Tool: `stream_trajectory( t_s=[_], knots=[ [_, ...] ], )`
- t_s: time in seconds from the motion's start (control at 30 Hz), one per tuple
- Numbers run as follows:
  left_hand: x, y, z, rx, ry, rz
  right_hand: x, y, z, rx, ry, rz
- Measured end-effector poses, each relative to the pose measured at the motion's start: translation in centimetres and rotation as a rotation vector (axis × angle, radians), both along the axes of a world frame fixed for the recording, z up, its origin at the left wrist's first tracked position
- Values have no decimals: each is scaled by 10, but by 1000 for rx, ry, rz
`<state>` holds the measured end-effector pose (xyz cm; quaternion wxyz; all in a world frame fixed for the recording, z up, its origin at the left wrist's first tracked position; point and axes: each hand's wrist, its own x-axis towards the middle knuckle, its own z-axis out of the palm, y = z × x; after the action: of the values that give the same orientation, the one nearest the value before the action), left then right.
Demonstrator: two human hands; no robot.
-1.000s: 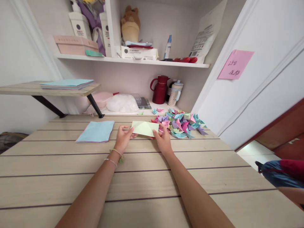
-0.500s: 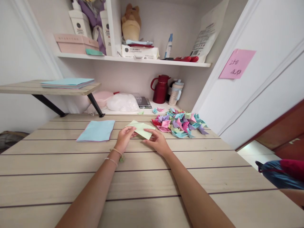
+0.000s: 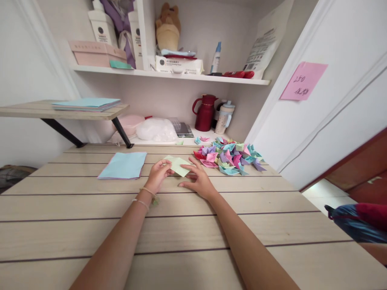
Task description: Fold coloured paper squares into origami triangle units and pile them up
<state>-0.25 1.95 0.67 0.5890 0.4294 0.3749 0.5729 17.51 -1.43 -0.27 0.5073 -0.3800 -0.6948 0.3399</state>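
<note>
A pale green sheet of origami paper (image 3: 179, 165), partly folded, is held just above the table by my left hand (image 3: 160, 174), whose thumb and fingers pinch its left side. On the paper's right, my right hand (image 3: 198, 179) has its fingers spread and the thumb apart, with fingertips close to or touching the edge; I cannot tell which. A pile of folded paper boats (image 3: 231, 157) in pink, blue, purple and green lies right of my right hand. To the left of my left hand rests a stack of light blue paper (image 3: 122, 165).
A small raised shelf (image 3: 102, 116) on black brackets stands at the left, carrying another paper stack (image 3: 87, 103). Along the back are a plastic bag (image 3: 157, 130), a red jug (image 3: 205, 113) and a tumbler (image 3: 224, 117). A pink note (image 3: 304, 81) hangs on the right wall.
The green paper has become smaller in outline, its right part drawn in. My right hand's fingers have spread and loosened from it, while my left hand keeps its pinch.
</note>
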Motion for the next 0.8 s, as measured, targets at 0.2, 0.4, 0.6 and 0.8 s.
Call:
stream_trajectory(
  t_s=[0.2,0.4,0.6,0.8],
  knots=[
    [5,-2,-1,53,84,-30,3,7,0,-51,112,-160],
    [7,-7,2,85,196,-10,5,7,3,-94,245,-251],
    [6,-8,3,117,256,-56,4,9,0,-161,371,-197],
    [6,-1,-2,160,247,-16,3,10,-2,-204,394,-143]
  ],
)
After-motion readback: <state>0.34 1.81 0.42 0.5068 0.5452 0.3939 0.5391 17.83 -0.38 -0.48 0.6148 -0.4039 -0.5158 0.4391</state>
